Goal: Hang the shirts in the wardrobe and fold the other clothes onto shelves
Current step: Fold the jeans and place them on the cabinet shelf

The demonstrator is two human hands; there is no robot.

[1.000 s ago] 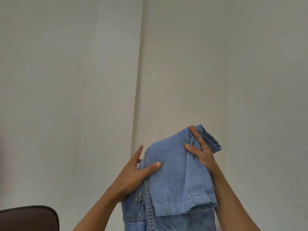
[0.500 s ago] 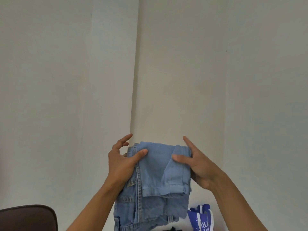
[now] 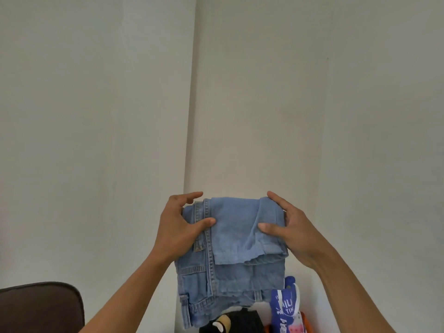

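A pair of light blue jeans (image 3: 230, 251), folded over into a thick stack, hangs in the air in front of a plain white wall. My left hand (image 3: 179, 227) grips its left edge, thumb pressed on the front by the seam. My right hand (image 3: 290, 229) grips the right edge, thumb on the front and fingers behind the fold. The waistband and belt loops hang at the bottom. No wardrobe, shelf or hanger is in view.
A dark brown chair back (image 3: 40, 306) sits at the bottom left. Below the jeans lie a black garment (image 3: 237, 320), a blue and white printed bag (image 3: 286, 306) and something orange (image 3: 305, 325). A wall corner (image 3: 189, 116) runs up the middle.
The jeans went from a tilted, loose fold to a squarer stack held level. Both hands shifted to its top edges, and the view tipped down, showing the bag and black garment.
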